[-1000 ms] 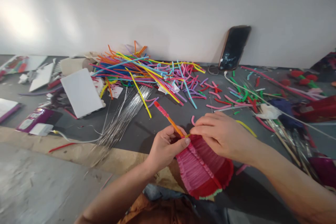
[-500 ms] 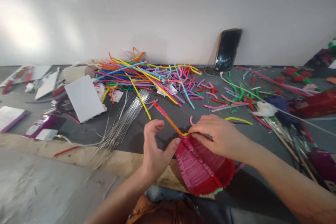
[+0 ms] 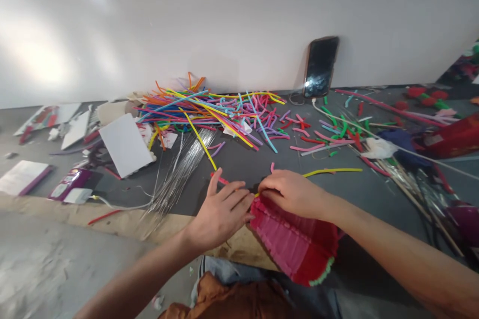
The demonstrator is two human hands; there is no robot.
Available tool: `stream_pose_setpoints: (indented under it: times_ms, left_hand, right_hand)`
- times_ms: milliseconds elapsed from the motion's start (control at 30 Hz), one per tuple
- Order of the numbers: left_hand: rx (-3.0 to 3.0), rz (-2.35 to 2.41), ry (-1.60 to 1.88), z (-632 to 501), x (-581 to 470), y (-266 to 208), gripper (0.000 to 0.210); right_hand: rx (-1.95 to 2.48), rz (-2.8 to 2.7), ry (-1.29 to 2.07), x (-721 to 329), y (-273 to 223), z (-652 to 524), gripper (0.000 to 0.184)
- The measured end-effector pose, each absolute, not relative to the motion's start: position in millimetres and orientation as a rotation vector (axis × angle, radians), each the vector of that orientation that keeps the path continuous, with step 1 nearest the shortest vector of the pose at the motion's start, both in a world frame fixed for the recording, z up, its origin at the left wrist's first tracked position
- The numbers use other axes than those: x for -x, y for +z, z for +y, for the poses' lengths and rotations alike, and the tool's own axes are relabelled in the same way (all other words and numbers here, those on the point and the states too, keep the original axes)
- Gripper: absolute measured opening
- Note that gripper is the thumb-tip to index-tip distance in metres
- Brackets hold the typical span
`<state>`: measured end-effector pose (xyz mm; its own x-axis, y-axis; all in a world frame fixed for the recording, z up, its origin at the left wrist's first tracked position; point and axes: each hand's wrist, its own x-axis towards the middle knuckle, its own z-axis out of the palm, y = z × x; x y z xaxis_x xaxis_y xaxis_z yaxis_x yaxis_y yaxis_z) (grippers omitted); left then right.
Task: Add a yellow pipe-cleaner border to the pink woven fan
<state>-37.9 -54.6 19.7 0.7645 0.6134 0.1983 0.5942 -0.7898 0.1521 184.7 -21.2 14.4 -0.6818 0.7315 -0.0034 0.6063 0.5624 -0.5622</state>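
A pink and red cone-shaped pipe-cleaner piece (image 3: 286,239), edged in light green at its wide end, tilts down to the right below my hands. My left hand (image 3: 224,209) lies over its narrow stem, fingers bent round toward the top of the piece. Only the red tip of that stem (image 3: 221,179) peeks out beyond the fingers. At the narrow end, my right hand (image 3: 288,190) pinches a yellow pipe cleaner (image 3: 331,171), whose long end sticks out to the right behind the hand. The right fingertips are partly hidden.
A heap of coloured pipe cleaners (image 3: 209,107) lies at the back. Thin wires (image 3: 183,169), a white card (image 3: 124,144) and a purple box (image 3: 71,184) are on the left. A phone (image 3: 321,67) leans on the wall; cut pieces and a white cable (image 3: 355,127) lie right.
My left hand has gone from fingers apart beside the stem to closing over it, covering its orange part. The cone piece has turned a little, its wide end swinging right.
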Motion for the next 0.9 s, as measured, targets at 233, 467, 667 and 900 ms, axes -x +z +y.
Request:
stream_pose_setpoints:
  times_ms: [233,467,667,900]
  left_hand:
    - [-2.753,1.020,0.305,-65,51,-5,0.036]
    - [-2.713,1.034,0.289,-66,50,-11,0.053]
    - [-2.653,1.133,0.314,-77,45,-16,0.047]
    - [-2.547,1.238,0.325,-85,40,-18,0.047]
  right_hand:
    - [1.120,-2.645,0.809,-176,0,-24,0.018]
    - [1.142,-2.629,0.731,-181,-1,-26,0.022]
    - [1.145,-2.669,0.621,-198,-6,-24,0.029]
    - [1.228,-2.591,0.507,-207,-9,-33,0.032]
